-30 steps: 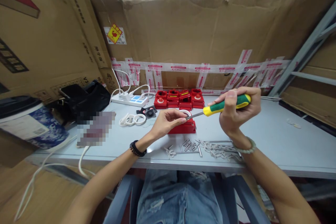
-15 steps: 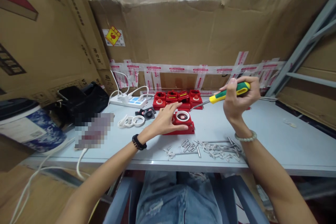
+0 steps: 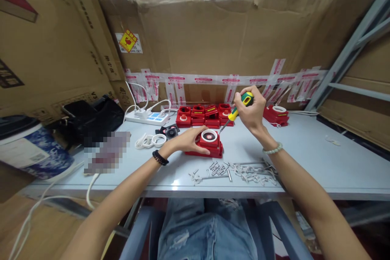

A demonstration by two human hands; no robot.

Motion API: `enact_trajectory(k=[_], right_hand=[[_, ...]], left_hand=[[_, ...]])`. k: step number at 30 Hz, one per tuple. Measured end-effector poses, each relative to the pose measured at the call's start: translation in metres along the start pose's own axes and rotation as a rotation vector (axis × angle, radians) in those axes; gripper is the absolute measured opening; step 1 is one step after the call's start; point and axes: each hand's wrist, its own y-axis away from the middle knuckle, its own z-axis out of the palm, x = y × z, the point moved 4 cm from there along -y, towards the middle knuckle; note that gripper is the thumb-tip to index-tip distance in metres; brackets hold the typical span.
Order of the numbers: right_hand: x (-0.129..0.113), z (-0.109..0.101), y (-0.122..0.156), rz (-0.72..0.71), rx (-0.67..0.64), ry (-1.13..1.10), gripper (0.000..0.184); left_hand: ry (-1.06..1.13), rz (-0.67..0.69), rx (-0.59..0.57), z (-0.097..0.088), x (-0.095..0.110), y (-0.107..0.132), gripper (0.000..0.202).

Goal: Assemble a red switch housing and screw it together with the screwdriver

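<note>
1. The red box [image 3: 217, 151] sat on the table [image 3: 307, 160] in front of the person, between the two hands, with a white ring [image 3: 209, 141] on its raised top and a dark disc [image 3: 209, 136] inside that ring.
2. The left hand [image 3: 187, 141] was wrapped around the left end of the red box, its fingers grasping it, the thumb lying along the near side.
3. The right hand [image 3: 252, 109] had its fingers closed around the yellow and green handle of a screwdriver [image 3: 234, 113]. The tool slanted down toward the box's far right corner; I could not tell whether its tip touched.
4. Nearer the table's front edge lay a small heap of metal screws [image 3: 218, 168], with tangled white strings [image 3: 256, 174] just to the right of them.
5. Left of the box I saw loose white rings [image 3: 159, 145] and, just behind those, black round parts [image 3: 172, 131].
6. Farther back stood a row of red housings [image 3: 198, 120], with a white power strip [image 3: 152, 119] to their left. Another red housing [image 3: 276, 118] sat beyond the right wrist.
</note>
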Motion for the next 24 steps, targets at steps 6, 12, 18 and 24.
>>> enact_trajectory(k=[6,12,18,24], right_hand=[[-0.003,0.003,0.002,-0.015,-0.023,0.01,0.015],[-0.009,0.005,0.003,-0.042,-0.02,0.047,0.013],[-0.012,0.005,0.003,-0.064,-0.026,0.037,0.012],[-0.012,0.006,0.003,-0.064,-0.043,0.048,0.013]], left_hand=[[-0.026,-0.001,0.009,0.001,-0.001,0.001,0.081],[0.022,0.034,0.025,0.0,0.001,0.001,0.078],[-0.015,0.031,0.01,0.001,0.001,0.001,0.079],[0.004,0.035,0.015,0.001,0.001,0.001,0.077]])
